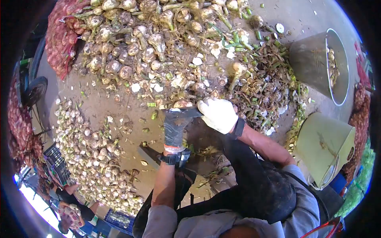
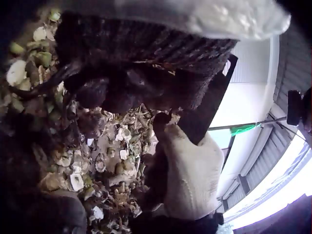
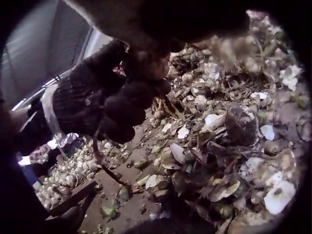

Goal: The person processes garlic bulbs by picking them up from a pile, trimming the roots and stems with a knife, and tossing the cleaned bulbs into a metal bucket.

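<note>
The right hand point(image 1: 218, 115), in a white glove, grips a knife with a broad dark blade point(image 1: 189, 112). That blade reaches left across the fingers of the left hand point(image 1: 174, 129), which wears a dark grey knit glove. In the right wrist view, the left hand's curled fingers point(image 3: 119, 109) hold a brownish garlic bulb point(image 3: 152, 64), and a thin dry stem point(image 3: 109, 170) hangs below them. White-gloved fingers point(image 2: 192, 175) show beside the blade in the left wrist view. Much of the bulb is hidden by the gloves.
Untrimmed garlic point(image 1: 139, 43) is heaped in front, with dry leaves and cut stems point(image 1: 262, 83) to its right. Trimmed bulbs point(image 1: 91, 154) lie at left. A grey bucket point(image 1: 309, 55) and a pale green tub point(image 1: 323, 144) stand at right. Red mesh sacks point(image 1: 59, 39) and people point(image 1: 71, 210) are at left.
</note>
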Available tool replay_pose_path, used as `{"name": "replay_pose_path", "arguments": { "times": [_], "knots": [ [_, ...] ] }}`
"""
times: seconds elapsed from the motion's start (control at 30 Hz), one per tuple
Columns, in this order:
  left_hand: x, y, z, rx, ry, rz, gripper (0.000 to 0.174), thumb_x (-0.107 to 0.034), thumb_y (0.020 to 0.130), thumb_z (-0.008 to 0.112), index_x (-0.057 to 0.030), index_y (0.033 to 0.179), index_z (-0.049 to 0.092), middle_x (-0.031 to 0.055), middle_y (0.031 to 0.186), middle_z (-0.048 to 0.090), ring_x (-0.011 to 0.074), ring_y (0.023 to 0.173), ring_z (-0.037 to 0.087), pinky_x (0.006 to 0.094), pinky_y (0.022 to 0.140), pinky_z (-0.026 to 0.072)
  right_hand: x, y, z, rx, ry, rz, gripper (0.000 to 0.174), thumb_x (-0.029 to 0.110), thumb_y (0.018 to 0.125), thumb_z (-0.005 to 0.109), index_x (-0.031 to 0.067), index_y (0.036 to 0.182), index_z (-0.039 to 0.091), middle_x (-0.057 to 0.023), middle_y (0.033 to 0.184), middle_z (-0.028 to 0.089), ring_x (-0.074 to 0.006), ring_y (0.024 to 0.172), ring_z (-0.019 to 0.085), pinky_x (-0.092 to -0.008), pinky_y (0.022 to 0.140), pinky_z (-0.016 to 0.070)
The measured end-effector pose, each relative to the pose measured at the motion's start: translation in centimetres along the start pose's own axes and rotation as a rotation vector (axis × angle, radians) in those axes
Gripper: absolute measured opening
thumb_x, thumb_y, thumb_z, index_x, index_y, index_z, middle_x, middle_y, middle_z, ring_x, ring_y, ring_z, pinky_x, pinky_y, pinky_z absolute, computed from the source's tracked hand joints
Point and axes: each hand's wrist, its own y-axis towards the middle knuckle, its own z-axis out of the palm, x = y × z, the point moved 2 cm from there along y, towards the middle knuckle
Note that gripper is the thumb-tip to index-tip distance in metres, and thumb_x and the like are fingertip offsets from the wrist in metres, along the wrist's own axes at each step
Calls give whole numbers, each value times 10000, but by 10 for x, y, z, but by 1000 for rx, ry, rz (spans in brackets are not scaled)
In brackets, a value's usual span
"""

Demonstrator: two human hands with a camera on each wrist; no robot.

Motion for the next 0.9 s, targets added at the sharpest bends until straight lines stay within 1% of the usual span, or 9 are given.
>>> {"name": "replay_pose_path", "arguments": {
  "times": [0.17,0.23,0.27,0.4,0.5,0.63,0.67,0.8,0.9],
  "knots": [
    [-18,-2,8,15,-127,-44,304,-133,876,683,-31,1154,615,44,1021,668,150,850,627,313,731,525,0,3,1,55,-5,7,340,259,766,641,82,1051,583,-105,821,578,-307,739,610,-423,606,501],
    [-31,1,14,26,-133,15,178,-223,856,730,-97,847,605,-23,670,559,91,561,505,238,479,356,-9,3,10,102,54,82,252,224,766,629,84,975,605,-113,776,590,-319,696,616,-445,588,504],
    [-38,-7,16,18,-269,-272,200,-223,877,690,-60,970,622,24,799,626,134,673,588,267,559,459,-24,2,21,51,63,68,135,178,810,582,74,894,571,-114,705,600,-322,634,634,-441,528,512],
    [-34,-14,17,90,-346,-152,450,-195,908,636,11,1290,517,105,1215,613,201,1028,623,350,895,524,-48,-24,21,35,81,315,129,203,819,599,84,871,599,-113,689,601,-332,608,633,-447,518,512],
    [-4,-2,4,171,177,121,349,-130,889,657,9,1203,593,88,1051,691,146,850,667,291,726,547,-14,-15,-6,-64,120,127,190,214,787,625,88,927,604,-98,689,583,-319,647,628,-430,525,503],
    [3,-15,-6,167,-578,-250,376,-82,877,618,9,1239,569,103,1053,685,150,869,662,295,713,551,-20,-13,8,77,80,93,193,221,790,615,82,918,579,-123,744,582,-327,668,629,-447,534,499],
    [-28,-17,13,-1,-557,-203,420,-135,884,644,10,1266,548,120,1050,669,161,869,665,283,702,560,-28,-14,14,124,77,162,191,235,807,603,75,905,569,-131,756,587,-329,675,635,-464,543,498],
    [-29,-17,21,59,-563,-241,489,-200,880,683,13,1291,525,120,1073,648,197,906,669,299,735,569,-24,-31,22,101,166,311,201,258,836,584,64,888,572,-148,746,596,-333,675,638,-463,556,503],
    [-46,-7,34,70,517,426,637,-312,781,800,2,1270,538,130,1126,617,254,940,635,371,790,557,-16,-27,30,135,406,552,246,300,862,571,57,889,595,-181,755,614,-352,662,632,-472,573,498]
  ]
}}
